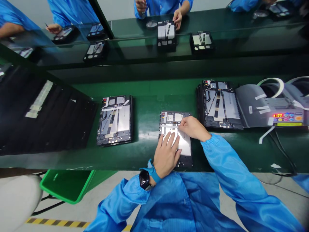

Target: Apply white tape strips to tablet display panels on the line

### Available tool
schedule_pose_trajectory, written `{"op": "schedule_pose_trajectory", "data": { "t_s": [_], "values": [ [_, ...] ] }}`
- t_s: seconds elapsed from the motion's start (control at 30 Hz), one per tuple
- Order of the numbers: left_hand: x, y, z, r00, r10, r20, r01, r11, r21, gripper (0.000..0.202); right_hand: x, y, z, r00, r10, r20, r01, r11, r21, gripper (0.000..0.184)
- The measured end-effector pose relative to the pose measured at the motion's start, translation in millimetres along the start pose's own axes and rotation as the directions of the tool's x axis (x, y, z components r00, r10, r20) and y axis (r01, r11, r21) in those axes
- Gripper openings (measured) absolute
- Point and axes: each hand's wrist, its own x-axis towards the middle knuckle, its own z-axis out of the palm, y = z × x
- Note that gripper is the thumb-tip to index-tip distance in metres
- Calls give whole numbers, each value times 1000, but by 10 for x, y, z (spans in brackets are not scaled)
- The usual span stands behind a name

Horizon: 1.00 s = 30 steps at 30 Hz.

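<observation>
An opened tablet [185, 146] with its insides showing lies on the green belt [147, 112] right in front of me. My left hand [166, 154] rests flat on its lower half, fingers stretched out, a black watch on a blue strap at the wrist. My right hand [193, 127] is closed in a pinch at the tablet's upper part, on a strip of pale tape [169, 126] that runs across the board.
Another opened tablet [116, 119] lies to the left, a third [219, 104] to the right beside a tape dispenser machine [277, 108] with a lit display. Black trays [36, 116] stand far left. Other people's hands [177, 17] work on the far belt. A green bin [65, 187] sits below.
</observation>
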Motion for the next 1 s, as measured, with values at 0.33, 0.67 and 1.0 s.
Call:
{"op": "schedule_pose_trajectory", "data": {
  "t_s": [0.33, 0.67, 1.0],
  "values": [
    [-13, -24, 9, 1000, 8, 4, -8, 999, -36, 51, -48, -54, 15, 999, -11, -45, 3, 986, -167, 15],
    [-5, -45, -25, 1000, 18, 4, -18, 999, -43, 49, -143, -35, 42, 993, -11, -114, -31, 933, -358, 24],
    [115, -320, -42, 998, -33, -50, 30, 998, -64, 54, -683, 168, 580, 839, -470, -276, 226, 761, -609, 43]
  ]
}}
